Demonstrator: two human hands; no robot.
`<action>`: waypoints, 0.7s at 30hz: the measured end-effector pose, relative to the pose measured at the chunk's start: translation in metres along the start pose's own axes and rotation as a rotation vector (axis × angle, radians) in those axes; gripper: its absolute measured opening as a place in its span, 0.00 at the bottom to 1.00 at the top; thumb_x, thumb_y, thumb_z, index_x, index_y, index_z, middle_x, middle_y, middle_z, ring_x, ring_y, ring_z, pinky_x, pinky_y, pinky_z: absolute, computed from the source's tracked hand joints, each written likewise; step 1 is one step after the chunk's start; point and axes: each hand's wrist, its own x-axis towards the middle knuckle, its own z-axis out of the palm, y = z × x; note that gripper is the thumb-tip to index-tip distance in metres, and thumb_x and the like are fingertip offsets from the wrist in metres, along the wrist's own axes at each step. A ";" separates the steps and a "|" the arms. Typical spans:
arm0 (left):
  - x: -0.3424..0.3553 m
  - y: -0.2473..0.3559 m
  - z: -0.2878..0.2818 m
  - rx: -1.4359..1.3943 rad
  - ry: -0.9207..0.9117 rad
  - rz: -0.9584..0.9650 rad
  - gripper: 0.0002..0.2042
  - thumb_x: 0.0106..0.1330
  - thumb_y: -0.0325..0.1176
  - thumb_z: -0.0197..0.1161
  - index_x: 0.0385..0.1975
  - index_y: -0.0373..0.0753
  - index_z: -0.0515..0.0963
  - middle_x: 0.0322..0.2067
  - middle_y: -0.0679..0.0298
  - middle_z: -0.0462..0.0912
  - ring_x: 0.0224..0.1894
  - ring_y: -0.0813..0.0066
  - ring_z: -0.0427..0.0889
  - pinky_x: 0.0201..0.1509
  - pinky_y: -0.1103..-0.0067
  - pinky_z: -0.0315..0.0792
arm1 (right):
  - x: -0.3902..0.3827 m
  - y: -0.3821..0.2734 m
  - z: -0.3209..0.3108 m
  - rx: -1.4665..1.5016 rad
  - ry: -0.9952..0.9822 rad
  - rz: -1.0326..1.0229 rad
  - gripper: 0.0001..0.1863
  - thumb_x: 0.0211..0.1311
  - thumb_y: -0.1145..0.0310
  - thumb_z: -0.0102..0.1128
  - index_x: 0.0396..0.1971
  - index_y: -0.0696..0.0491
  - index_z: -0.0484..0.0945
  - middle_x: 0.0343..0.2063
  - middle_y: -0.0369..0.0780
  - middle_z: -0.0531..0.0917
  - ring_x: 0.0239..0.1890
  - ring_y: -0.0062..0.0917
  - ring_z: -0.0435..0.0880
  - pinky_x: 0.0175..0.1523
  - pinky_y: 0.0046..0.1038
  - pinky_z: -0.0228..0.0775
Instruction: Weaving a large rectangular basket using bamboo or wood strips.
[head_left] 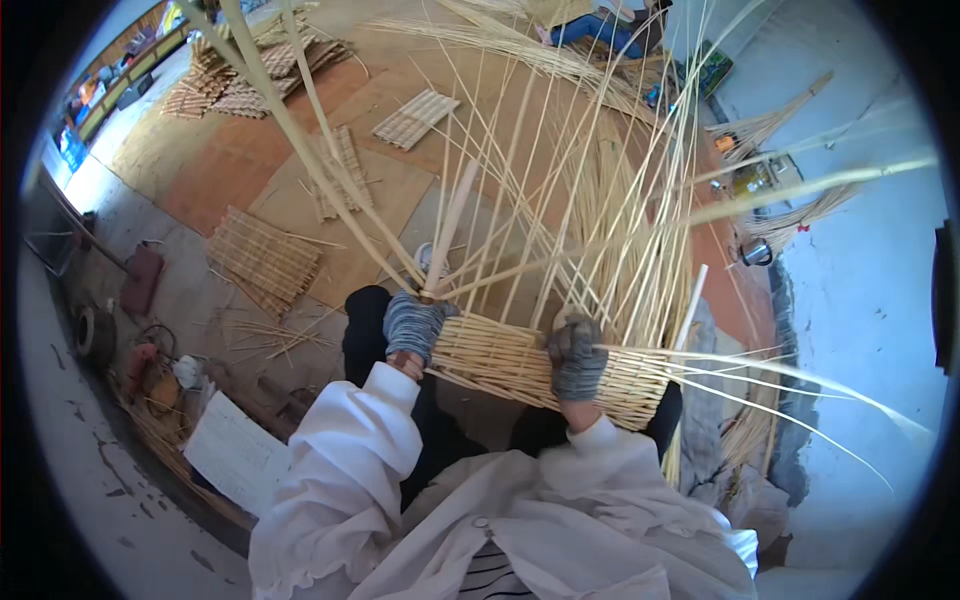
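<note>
A half-woven wicker panel (pixel 495 348) lies across my lap, with long pale stakes fanning up and away from its far edge. My left hand (pixel 415 322), in a grey knit glove, is closed on the panel's left end, where thick pale strips (pixel 345 205) and a wider flat peg (pixel 452 225) rise beside it. Toward the panel's right part, my gloved right hand (pixel 577 358) is curled over the weave among the stakes; its fingertips are partly hidden. Several loose strands (pixel 800 385) stick out past the right end.
Finished woven mats (pixel 262 258) lie on the floor ahead to the left, with a stack of panels (pixel 250 70) farther off. Long willow rods (pixel 610 190) spread ahead. A metal cup (pixel 757 252) stands at right, a white board (pixel 236 452) at lower left. Another person sits at the far side.
</note>
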 end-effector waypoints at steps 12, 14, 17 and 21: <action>-0.139 0.090 -0.020 0.700 0.787 0.994 0.32 0.39 0.39 0.71 0.49 0.48 0.66 0.47 0.50 0.67 0.44 0.57 0.70 0.44 0.69 0.66 | 0.012 0.000 0.005 0.337 0.367 0.116 0.09 0.60 0.61 0.47 0.31 0.51 0.66 0.08 0.31 0.60 0.08 0.17 0.57 0.17 0.24 0.60; -0.159 0.100 -0.033 0.680 0.835 1.056 0.24 0.47 0.39 0.65 0.46 0.47 0.67 0.42 0.51 0.70 0.39 0.60 0.72 0.40 0.71 0.67 | 0.009 0.003 0.001 0.337 0.350 0.101 0.05 0.59 0.66 0.47 0.27 0.50 0.66 0.09 0.30 0.59 0.11 0.18 0.58 0.23 0.26 0.61; -0.227 0.150 -0.082 0.224 0.968 1.497 0.19 0.51 0.35 0.59 0.44 0.42 0.68 0.37 0.56 0.71 0.35 0.67 0.71 0.37 0.77 0.66 | 0.018 -0.001 -0.003 0.374 0.294 0.122 0.04 0.58 0.67 0.49 0.26 0.50 0.68 0.10 0.31 0.61 0.13 0.19 0.60 0.25 0.26 0.64; -0.241 0.180 -0.084 0.145 0.677 1.267 0.12 0.57 0.29 0.52 0.40 0.37 0.69 0.31 0.64 0.72 0.29 0.77 0.70 0.33 0.84 0.65 | 0.016 0.001 -0.021 0.594 0.275 0.193 0.04 0.57 0.68 0.48 0.26 0.51 0.69 0.14 0.33 0.67 0.17 0.23 0.67 0.28 0.30 0.66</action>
